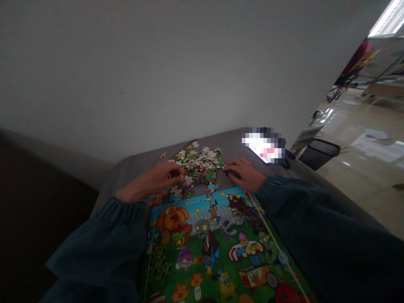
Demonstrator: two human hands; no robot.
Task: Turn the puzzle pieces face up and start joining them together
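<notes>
A heap of loose jigsaw puzzle pieces [205, 159] lies beyond a brightly coloured cartoon puzzle board [211, 227]. At the heap's left side is my left hand [159, 179], its fingers curled and fingertips closed at a pale, back-side-up puzzle piece [188, 180]. My right hand [244, 172] rests at the heap's right, just above the board's top right corner, with thumb and fingers closed on a small dark puzzle piece [226, 172]. A blue and red piece [212, 187] lies at the board's top edge. Several more pieces are by my left wrist.
The grey cloth-covered surface [139, 162] runs up to a plain wall [176, 75]. A lit phone screen [263, 147], partly pixelated, stands at the back right. Past the right edge are a black-framed chair [322, 147] and a shiny tiled floor [362, 164].
</notes>
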